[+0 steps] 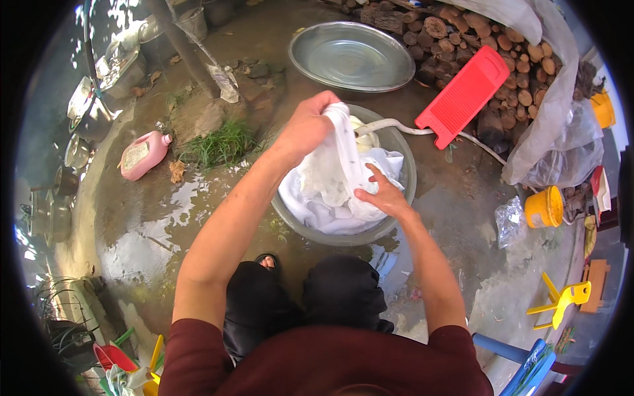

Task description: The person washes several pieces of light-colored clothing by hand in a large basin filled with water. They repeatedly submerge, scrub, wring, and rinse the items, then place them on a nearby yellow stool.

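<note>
A grey round basin (411, 178) full of wet white cloth stands on the ground in front of me. My left hand (309, 129) is closed around the top of a white cloth (343, 142) and lifts it above the basin's far left side. The cloth hangs down into the other white laundry (323, 214). My right hand (384, 195) is at the basin's right side, thumb and forefinger spread apart against the hanging cloth; its other fingers are partly hidden. A pale hose (383, 124) runs over the far rim into the basin.
Beyond the basin sits a wide metal tub (350, 56). A red washboard (462, 98) leans on stacked firewood (436, 28). To the left lies a pink jug (145, 155) near grass. A yellow bucket (544, 207) and small yellow chair (561, 302) are on the right. The ground is wet.
</note>
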`<action>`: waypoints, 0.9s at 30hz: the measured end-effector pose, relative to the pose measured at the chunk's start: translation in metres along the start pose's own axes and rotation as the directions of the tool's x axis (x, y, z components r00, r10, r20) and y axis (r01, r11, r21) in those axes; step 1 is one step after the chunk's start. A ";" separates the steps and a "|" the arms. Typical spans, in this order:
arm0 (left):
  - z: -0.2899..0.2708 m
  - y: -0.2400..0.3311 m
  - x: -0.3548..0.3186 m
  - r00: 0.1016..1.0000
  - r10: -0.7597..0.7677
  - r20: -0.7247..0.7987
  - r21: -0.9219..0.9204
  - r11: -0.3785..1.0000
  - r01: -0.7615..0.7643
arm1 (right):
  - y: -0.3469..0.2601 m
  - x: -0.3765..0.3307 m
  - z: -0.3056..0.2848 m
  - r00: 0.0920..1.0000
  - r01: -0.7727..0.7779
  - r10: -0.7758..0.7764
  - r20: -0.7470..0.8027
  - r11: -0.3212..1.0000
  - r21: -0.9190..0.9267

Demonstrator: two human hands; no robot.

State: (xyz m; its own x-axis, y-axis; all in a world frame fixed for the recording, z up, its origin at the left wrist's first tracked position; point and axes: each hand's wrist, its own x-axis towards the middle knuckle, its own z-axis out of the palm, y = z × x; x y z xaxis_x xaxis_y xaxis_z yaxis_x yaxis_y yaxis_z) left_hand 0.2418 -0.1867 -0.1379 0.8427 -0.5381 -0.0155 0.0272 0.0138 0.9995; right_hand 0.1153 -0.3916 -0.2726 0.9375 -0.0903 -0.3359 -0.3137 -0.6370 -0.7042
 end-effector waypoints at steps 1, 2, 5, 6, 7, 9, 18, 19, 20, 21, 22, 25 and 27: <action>0.001 0.006 -0.002 0.998 0.032 0.058 0.045 0.998 -0.035 | 0.000 0.005 0.005 0.996 -0.013 0.010 0.087 0.999 0.041; 0.001 0.008 -0.005 0.997 0.009 0.071 0.071 0.997 -0.014 | 0.001 0.012 0.008 0.985 -0.033 0.018 0.171 0.996 0.081; -0.029 -0.039 0.001 0.986 0.131 0.099 0.478 0.863 -0.162 | 0.034 0.028 0.030 0.966 -0.024 -0.029 0.258 0.980 0.197; -0.041 -0.055 0.000 0.990 0.064 0.125 0.607 0.785 -0.128 | 0.041 0.021 0.029 0.981 -0.007 -0.045 0.186 0.962 0.273; -0.054 -0.078 -0.003 0.985 0.028 0.170 0.654 0.744 -0.134 | 0.045 0.019 0.023 0.992 0.023 -0.065 0.112 0.939 0.344; -0.051 -0.100 -0.017 0.972 -0.174 0.159 0.854 0.518 -0.048 | 0.037 0.007 -0.022 0.999 0.035 -0.029 -0.019 0.855 0.517; 0.024 -0.153 0.015 0.935 -0.341 0.096 0.644 0.738 0.203 | -0.119 -0.074 -0.127 0.882 0.471 -0.405 -0.241 0.733 0.490; 0.017 -0.152 0.016 0.947 -0.293 0.129 0.395 0.891 0.222 | -0.110 -0.072 -0.125 0.886 0.462 -0.375 -0.273 0.761 0.455; 0.008 -0.152 0.015 0.925 -0.368 0.090 -0.027 0.928 0.372 | -0.101 -0.067 -0.115 0.915 0.397 -0.300 -0.270 0.789 0.469; 0.000 -0.140 0.020 0.882 -0.462 0.093 -0.139 0.871 0.471 | -0.079 -0.060 -0.105 0.945 0.284 -0.200 -0.258 0.892 0.351; 0.001 -0.115 0.014 0.898 -0.429 0.096 -0.175 0.881 0.439 | -0.046 -0.049 -0.089 0.942 0.215 -0.185 -0.281 0.974 0.078; -0.008 -0.060 0.002 0.961 -0.247 0.127 -0.061 0.965 0.256 | 0.009 -0.023 -0.030 0.996 -0.055 0.075 0.050 0.946 -0.318; -0.009 -0.026 -0.004 0.963 -0.133 0.236 0.054 0.991 0.124 | 0.046 -0.005 0.016 0.988 -0.107 0.130 0.088 0.967 -0.232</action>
State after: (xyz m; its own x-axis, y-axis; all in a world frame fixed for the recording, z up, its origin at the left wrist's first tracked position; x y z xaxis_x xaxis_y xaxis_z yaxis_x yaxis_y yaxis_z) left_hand 0.2425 -0.1779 -0.1638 0.6807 -0.7187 -0.1418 0.1021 -0.0986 0.9899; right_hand 0.0942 -0.4080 -0.3130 0.8719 -0.1046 -0.4785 -0.3683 -0.7839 -0.4999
